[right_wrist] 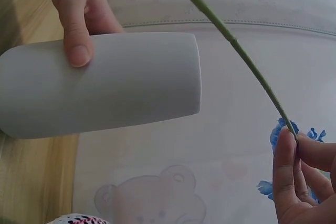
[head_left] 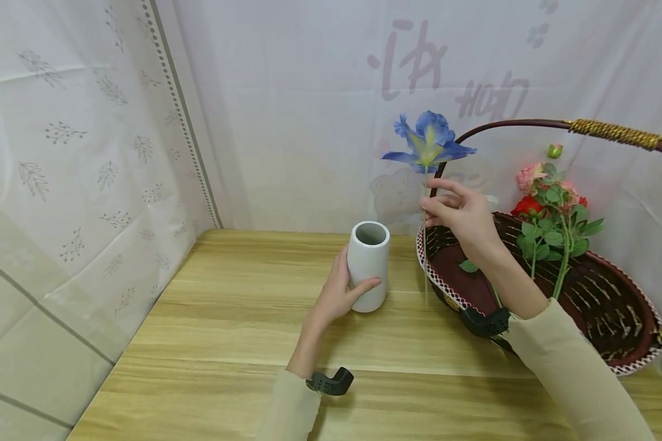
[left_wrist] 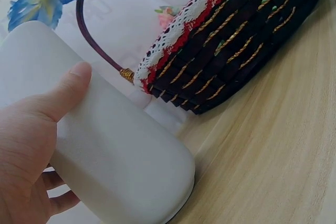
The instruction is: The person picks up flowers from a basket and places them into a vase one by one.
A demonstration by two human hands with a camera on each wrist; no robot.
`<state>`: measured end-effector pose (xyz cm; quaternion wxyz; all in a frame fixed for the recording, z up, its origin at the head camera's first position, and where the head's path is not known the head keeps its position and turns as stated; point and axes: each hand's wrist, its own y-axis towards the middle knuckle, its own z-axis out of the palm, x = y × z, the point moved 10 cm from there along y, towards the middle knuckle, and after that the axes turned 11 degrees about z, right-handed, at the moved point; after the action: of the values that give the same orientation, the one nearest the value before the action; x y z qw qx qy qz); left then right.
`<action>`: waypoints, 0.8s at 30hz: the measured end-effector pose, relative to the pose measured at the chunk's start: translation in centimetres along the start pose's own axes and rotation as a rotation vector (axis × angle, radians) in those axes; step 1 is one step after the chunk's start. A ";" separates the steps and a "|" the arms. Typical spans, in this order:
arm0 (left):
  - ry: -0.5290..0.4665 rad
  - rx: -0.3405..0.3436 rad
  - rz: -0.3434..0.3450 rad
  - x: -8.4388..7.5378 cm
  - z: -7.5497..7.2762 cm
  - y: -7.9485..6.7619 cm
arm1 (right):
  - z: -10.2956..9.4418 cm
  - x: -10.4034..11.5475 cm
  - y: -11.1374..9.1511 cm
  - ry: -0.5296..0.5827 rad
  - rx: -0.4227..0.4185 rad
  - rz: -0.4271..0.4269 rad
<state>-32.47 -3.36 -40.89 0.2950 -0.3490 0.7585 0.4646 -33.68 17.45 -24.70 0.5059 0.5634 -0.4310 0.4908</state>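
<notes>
A white vase stands upright on the wooden table, its round mouth facing up. My left hand grips it from the left side, with the thumb across its front in the left wrist view. In my right hand I pinch the thin green stem of a blue artificial iris between thumb and fingers, just under the bloom. The flower is upright, to the right of the vase, and its stem hangs down beside the basket, apart from the vase.
A dark woven basket with white lace trim and a tall arched handle stands at the right. Pink and red flowers with green leaves lie in it. A pale printed curtain hangs behind the wooden table.
</notes>
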 end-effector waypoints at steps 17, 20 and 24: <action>0.001 -0.004 0.012 -0.1 -0.1 0.0 | 3.3 2.5 3.1 0.012 0.041 -0.054; 0.004 -0.004 0.017 -0.2 -0.1 0.0 | 3.8 2.9 3.6 0.005 0.042 -0.062; 0.006 -0.004 0.021 -0.2 -0.1 0.1 | 4.4 3.2 4.1 -0.026 0.040 -0.059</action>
<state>-32.47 -3.35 -40.69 0.2870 -0.3431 0.7622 0.4679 -36.68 12.61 -20.97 0.5032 0.5923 -0.4109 0.4766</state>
